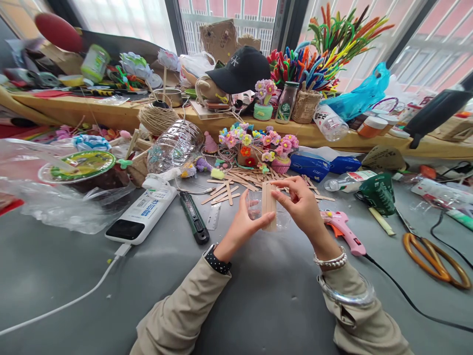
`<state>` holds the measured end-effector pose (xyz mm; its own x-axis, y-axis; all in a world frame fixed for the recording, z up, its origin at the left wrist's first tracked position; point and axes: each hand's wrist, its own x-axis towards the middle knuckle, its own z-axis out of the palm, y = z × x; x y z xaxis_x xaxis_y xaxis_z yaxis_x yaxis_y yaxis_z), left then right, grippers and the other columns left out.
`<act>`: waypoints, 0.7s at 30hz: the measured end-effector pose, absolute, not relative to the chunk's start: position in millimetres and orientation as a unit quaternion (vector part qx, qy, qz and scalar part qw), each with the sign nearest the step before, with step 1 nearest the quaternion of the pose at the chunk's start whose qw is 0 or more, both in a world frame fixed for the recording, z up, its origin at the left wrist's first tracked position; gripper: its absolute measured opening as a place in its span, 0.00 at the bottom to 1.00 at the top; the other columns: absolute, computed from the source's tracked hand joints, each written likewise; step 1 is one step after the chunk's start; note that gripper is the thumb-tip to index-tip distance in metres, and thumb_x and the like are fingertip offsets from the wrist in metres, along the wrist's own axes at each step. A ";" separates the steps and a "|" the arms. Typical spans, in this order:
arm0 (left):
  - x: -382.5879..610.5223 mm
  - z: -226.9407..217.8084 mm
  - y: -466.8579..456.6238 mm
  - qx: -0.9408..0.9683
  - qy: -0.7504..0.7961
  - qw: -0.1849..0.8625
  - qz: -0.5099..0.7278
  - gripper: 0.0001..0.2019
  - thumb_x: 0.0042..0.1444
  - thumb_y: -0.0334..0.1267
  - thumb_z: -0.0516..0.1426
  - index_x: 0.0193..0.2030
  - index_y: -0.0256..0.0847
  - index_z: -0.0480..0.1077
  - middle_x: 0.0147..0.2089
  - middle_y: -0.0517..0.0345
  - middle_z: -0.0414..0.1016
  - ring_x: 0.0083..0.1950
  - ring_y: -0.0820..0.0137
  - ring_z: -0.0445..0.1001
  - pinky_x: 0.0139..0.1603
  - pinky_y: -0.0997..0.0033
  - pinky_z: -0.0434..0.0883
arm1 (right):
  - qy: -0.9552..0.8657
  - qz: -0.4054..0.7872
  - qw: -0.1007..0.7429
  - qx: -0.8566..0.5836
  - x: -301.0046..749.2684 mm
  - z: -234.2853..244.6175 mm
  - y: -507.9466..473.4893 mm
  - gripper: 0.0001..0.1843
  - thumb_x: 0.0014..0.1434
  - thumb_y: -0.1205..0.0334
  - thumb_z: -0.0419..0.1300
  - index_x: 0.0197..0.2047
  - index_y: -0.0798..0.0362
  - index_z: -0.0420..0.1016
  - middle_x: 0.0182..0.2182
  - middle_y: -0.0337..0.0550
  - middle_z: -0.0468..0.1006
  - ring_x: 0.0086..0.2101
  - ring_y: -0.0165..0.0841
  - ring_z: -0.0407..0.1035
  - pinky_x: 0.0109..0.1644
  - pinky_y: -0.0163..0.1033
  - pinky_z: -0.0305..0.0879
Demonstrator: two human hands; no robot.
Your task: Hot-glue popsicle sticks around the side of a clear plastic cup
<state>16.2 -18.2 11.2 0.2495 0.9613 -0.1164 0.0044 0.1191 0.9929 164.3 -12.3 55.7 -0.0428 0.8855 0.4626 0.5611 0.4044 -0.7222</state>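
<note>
While daylight from the barred windows [244,15] falls on the cluttered grey table [258,296], the left hand [242,224] and right hand [301,204] pinch wooden sticks [269,207] against a clear plastic cup [254,204] between them, the sticks' long axis upright, loose sticks [236,185] lying just beyond

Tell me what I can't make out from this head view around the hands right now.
- Clear plastic cup, head view: its far side and base are hidden by the left hand and right hand.
- Flat wooden craft sticks on the cup: fingers cover the lower ends; whether they are stuck on cannot be told.
- White power bank: label print too small to read.
- Orange-handled scissors: the blade tips are hard to make out among the clutter.
</note>
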 end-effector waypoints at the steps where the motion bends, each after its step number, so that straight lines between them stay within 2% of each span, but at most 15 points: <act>1: 16.2 11.2 -18.1 0.526 0.459 0.590 0.405 0.51 0.39 0.52 0.61 0.63 0.40 0.33 0.57 0.38 0.53 0.50 0.56 0.65 0.48 0.55 0.65 | -0.700 0.176 0.460 -0.517 164.3 55.5 -12.1 0.16 0.52 0.52 0.56 0.41 0.49 0.72 0.34 0.41 0.66 0.26 0.26 0.57 0.26 0.34 0.54; 13: 16.2 10.1 -17.3 0.518 0.461 0.595 0.407 0.51 0.38 0.51 0.62 0.63 0.41 0.35 0.57 0.38 0.54 0.51 0.56 0.65 0.47 0.56 0.66 | -0.702 0.175 0.459 -0.515 165.2 54.7 -11.8 0.15 0.52 0.51 0.56 0.40 0.50 0.72 0.34 0.41 0.67 0.26 0.26 0.57 0.27 0.34 0.55; 17: 15.0 8.5 -15.2 0.514 0.437 0.606 0.422 0.49 0.38 0.51 0.62 0.62 0.40 0.38 0.58 0.36 0.53 0.52 0.55 0.64 0.46 0.57 0.66 | -0.703 0.171 0.461 -0.514 166.3 55.0 -11.3 0.15 0.52 0.52 0.56 0.39 0.51 0.72 0.35 0.41 0.68 0.25 0.25 0.56 0.27 0.34 0.55; 21: 12.7 9.4 -11.5 0.500 0.403 0.626 0.442 0.45 0.41 0.50 0.61 0.60 0.38 0.41 0.60 0.36 0.52 0.55 0.57 0.63 0.50 0.59 0.64 | -0.691 0.171 0.477 -0.515 168.7 55.3 -10.8 0.14 0.52 0.53 0.56 0.38 0.51 0.71 0.34 0.40 0.68 0.23 0.24 0.53 0.27 0.34 0.54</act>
